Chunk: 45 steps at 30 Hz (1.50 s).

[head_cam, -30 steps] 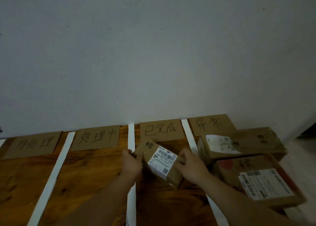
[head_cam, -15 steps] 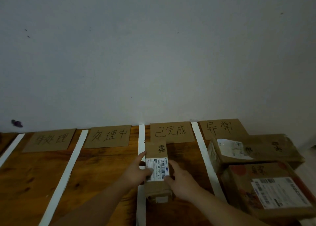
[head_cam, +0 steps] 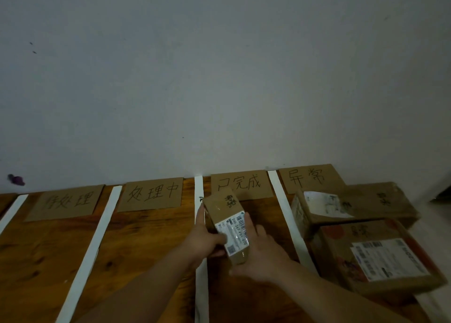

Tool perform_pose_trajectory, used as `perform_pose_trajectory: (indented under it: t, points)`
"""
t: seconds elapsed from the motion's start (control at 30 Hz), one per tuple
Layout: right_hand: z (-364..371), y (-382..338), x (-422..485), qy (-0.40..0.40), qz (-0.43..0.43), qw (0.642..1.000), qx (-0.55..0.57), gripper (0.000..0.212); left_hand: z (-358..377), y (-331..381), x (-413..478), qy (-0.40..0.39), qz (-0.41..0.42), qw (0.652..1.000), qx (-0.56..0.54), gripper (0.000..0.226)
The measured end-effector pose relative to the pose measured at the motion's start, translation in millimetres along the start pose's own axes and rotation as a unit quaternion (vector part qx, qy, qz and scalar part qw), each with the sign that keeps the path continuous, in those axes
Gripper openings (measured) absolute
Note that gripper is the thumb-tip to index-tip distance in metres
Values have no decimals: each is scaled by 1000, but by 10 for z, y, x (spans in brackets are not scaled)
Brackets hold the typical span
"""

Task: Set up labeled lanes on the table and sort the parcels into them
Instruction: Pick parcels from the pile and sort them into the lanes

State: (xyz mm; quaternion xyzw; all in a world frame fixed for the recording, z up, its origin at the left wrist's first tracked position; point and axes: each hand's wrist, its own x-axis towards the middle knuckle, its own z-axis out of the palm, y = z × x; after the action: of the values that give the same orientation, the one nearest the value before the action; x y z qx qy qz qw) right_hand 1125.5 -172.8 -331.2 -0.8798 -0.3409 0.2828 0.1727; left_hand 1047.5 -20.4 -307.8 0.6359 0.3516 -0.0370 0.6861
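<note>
A small brown parcel [head_cam: 225,221] with a white barcode label lies lengthwise in the third lane, just below the card 已完成 [head_cam: 240,184]. My left hand [head_cam: 203,239] grips its left side with the thumb over the label. My right hand [head_cam: 258,252] holds its right side and near end. Two bigger parcels sit in the rightmost lane: one [head_cam: 361,204] under the card 异常 [head_cam: 308,177], another [head_cam: 380,254] in front of it. White tape strips [head_cam: 284,213] mark the lanes on the wooden table [head_cam: 146,249].
Cards 待处理 [head_cam: 66,203] and 处理中 [head_cam: 152,193] head the two left lanes, which hold no parcels. A grey wall rises right behind the cards. The table's right edge runs beside the big parcels.
The small parcel turned from slanting across the lane to lengthwise, then tilted slightly with its far end leftwards. Both hands stayed on it.
</note>
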Motion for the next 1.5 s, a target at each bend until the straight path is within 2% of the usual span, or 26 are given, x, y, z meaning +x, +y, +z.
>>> perform_pose_trajectory:
  t: [0.07, 0.17, 0.27, 0.33, 0.5, 0.73, 0.83, 0.93, 1.03, 1.13, 1.3, 1.4, 1.5]
  points:
    - [-23, 17, -50, 34, 2, 999, -31, 130, 32, 32, -54, 13, 11, 1000, -2, 102]
    - [-128, 96, -191, 32, -19, 997, -63, 128, -121, 83, -113, 85, 64, 994, 20, 94]
    - [-209, 82, -408, 27, -65, 993, -99, 122, -327, 91, -267, 18, 78, 995, 58, 62]
    - [-202, 30, -550, 75, -74, 988, -112, 117, -389, 46, -407, 7, 90, 995, 52, 50]
    - [-50, -122, -843, 226, -32, 971, -72, 102, -432, 24, -749, 12, 132, 991, -26, 46]
    - [105, -19, -1385, 295, -23, 955, 26, 100, -227, -111, -1224, -21, 159, 986, -41, 40]
    - [84, 132, -1642, 331, -26, 943, 38, 98, -8, -178, -1460, -25, 181, 982, -44, 41]
    - [51, 363, -1894, 341, -62, 937, 42, 98, 258, -342, -1675, 5, 215, 976, -33, 41]
    - [44, 703, -2175, 319, -112, 940, 43, 96, 589, -631, -1888, 51, 233, 971, -24, 42]
    - [8, 1187, -2453, 279, -132, 950, 45, 90, 1046, -915, -2049, 95, 210, 973, -7, 38]
    - [-102, 1988, -2884, 280, -62, 957, 39, 74, 1998, -1128, -2118, 66, 182, 981, 22, 38]
    - [-165, 2360, -3052, 295, -17, 954, 46, 68, 2502, -1153, -2084, 28, 191, 981, 28, 49]
    - [-223, 2670, -3133, 303, 12, 951, 58, 64, 2848, -1171, -1987, -7, 209, 977, 46, 49]
